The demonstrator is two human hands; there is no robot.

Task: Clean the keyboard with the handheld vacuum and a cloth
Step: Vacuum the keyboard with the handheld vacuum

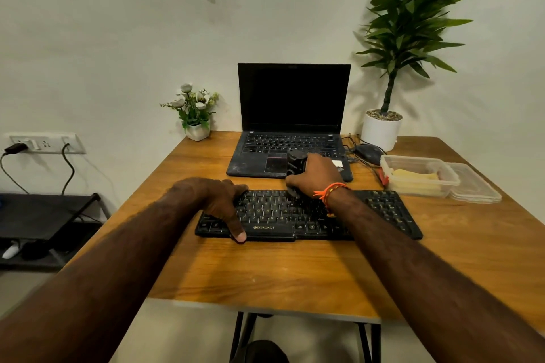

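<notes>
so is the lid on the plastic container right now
No, the plastic container stands open with the yellow cloth showing inside, and its lid lies on the table beside it.

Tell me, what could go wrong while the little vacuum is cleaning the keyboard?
1. The handheld vacuum, gripped by the right hand, sits on the keys of the keyboard; a loose keycap might get pulled off.
2. The left hand steadies only the left end, so the keyboard may slide.
3. The laptop is just behind; a push forward could bump it.
</notes>
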